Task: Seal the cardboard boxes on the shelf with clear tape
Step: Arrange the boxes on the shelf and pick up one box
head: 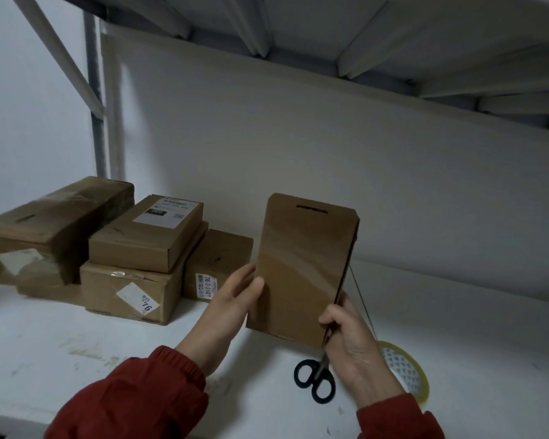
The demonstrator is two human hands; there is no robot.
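Fingers: left hand (pixel 232 299) grips the left edge of the cardboard box (pixel 301 267), thumb on its front; right hand (pixel 352 340) pinches the lower right edge.
Box position: upright between both hands, over the white shelf (pixel 76 343).
Tape roll (pixel 406 372): on the shelf, just behind the right hand.
Scissors (pixel 314 378): lying beside the right wrist.
Stacked boxes (pixel 146 236): far left.

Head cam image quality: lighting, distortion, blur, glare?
Head view: dim, cool, even light; wide-angle bows the upper shelf; the held cardboard box is sharp, soft shadow band across it; stacked boxes darker, labels partly legible; tape roll shows no glare.
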